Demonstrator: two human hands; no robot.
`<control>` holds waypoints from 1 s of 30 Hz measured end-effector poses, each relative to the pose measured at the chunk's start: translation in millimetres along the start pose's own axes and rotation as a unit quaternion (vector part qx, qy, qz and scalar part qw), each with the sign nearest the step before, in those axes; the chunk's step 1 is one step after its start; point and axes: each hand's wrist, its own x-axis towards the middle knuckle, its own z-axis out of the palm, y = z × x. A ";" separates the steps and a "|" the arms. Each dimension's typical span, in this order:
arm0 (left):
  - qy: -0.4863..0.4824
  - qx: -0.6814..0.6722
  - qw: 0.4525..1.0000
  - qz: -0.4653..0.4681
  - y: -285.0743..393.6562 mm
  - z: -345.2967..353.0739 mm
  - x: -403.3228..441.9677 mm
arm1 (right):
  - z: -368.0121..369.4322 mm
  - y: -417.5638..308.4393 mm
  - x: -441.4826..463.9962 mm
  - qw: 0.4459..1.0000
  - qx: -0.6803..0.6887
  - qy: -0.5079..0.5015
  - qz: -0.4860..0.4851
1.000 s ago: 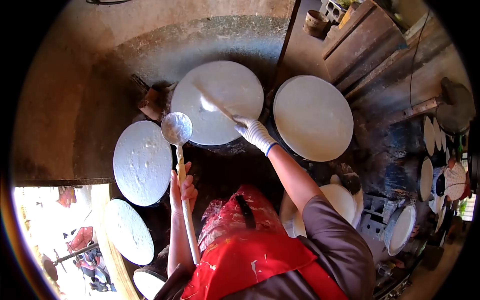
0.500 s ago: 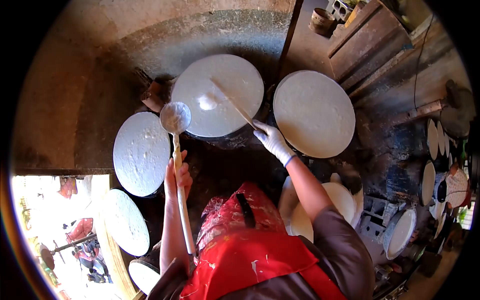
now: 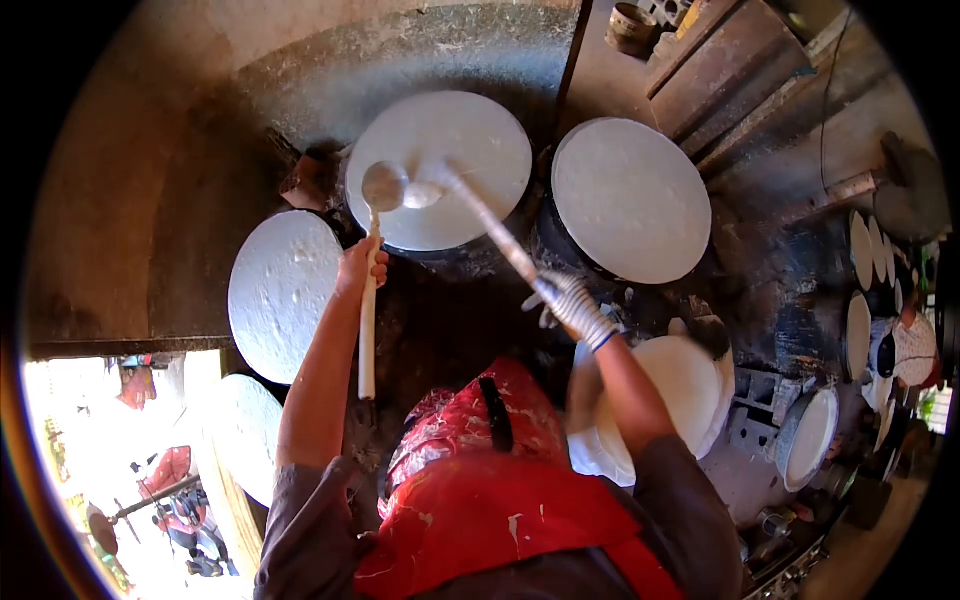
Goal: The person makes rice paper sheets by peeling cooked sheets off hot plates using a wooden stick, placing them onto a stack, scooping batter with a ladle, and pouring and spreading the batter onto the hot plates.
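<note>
My left hand (image 3: 362, 268) is wrapped round the pale handle of a long-handled ladle (image 3: 385, 187), whose round bowl is over the left part of a large round vat (image 3: 470, 130) with a white surface. Beside the bowl lies a bright white lump or patch (image 3: 424, 195); I cannot tell what it is made of. My right hand (image 3: 578, 308), in a white glove, grips a long stick (image 3: 500, 237), blurred by motion. Its far end is over the same white surface; whether it touches is unclear.
Another white-topped round vat (image 3: 630, 200) stands to the right, and one (image 3: 285, 295) to the left. A white-filled basin (image 3: 675, 385) sits by my right arm. Several more pans and a person (image 3: 910, 350) are at far right. A wall (image 3: 400, 60) rises behind.
My left hand has moved forward, bringing the ladle's bowl over the middle vat. My right hand has drawn back toward me and slightly right with the stick.
</note>
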 end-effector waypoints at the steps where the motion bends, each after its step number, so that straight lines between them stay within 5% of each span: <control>1: -0.001 -0.025 1.000 -0.010 -2.5 3.0 -2.4 | 24.7 11.7 -3.7 0.999 0.037 -0.013 -0.005; 4: -0.003 -0.053 0.999 -0.005 -18.0 21.6 -15.9 | 102.8 33.4 7.0 0.980 0.194 -0.030 -0.023; 6: -0.044 -0.228 0.971 -0.051 -18.1 33.2 -23.0 | 139.9 39.6 24.4 0.979 0.175 0.012 -0.101; 7: -0.118 -0.342 0.930 -0.059 -18.0 34.8 -25.4 | 155.8 42.4 28.5 0.982 0.136 0.024 -0.130; 8: -0.201 -0.462 0.855 -0.128 -16.5 31.7 -14.3 | 176.2 55.9 41.1 0.936 -0.017 0.096 -0.339; 10: -0.252 -0.591 0.745 -0.179 7.1 28.6 -16.1 | 186.3 68.6 17.3 0.860 -0.202 0.202 -0.423; 12: -0.318 -0.599 0.714 -0.176 53.1 29.8 -54.7 | 178.9 84.4 -27.5 0.824 -0.335 0.249 -0.382; 13: -0.321 -0.562 0.758 -0.079 60.4 25.3 -51.4 | 174.5 87.6 -42.9 0.839 -0.225 0.235 -0.435; 15: -0.326 -0.489 0.807 0.055 73.0 8.6 -30.5 | 151.2 105.0 -43.4 0.874 -0.230 0.296 -0.309; 16: -0.351 -0.492 0.796 0.024 80.6 -2.6 -21.3 | 143.2 89.5 -36.5 0.798 -0.277 0.385 -0.373; 19: -0.394 -0.519 0.757 -0.033 80.3 -25.8 -10.3 | 151.5 57.8 -1.0 0.845 -0.291 0.318 -0.316; 20: -0.395 -0.519 0.758 -0.034 77.5 -29.3 -15.2 | 163.1 44.8 8.3 0.883 -0.323 0.272 -0.205; 22: -0.447 -0.514 0.731 -0.042 72.0 -35.6 -28.8 | 188.3 7.7 11.7 0.870 -0.431 0.174 -0.166; 24: -0.450 -0.553 0.698 -0.065 73.3 -42.8 -47.1 | 180.8 32.4 32.0 0.851 -0.306 0.226 -0.362; 26: -0.432 -0.585 0.686 -0.031 76.8 -52.9 -71.4 | 151.9 39.7 23.8 0.868 -0.261 0.304 -0.292; 28: -0.468 -0.576 0.669 0.028 78.3 -45.6 -91.7 | 150.3 37.0 -8.4 0.911 -0.295 0.234 -0.171; 30: -0.514 -0.544 0.662 0.033 74.4 -38.7 -85.6 | 166.9 73.2 -1.2 0.880 -0.305 0.202 -0.304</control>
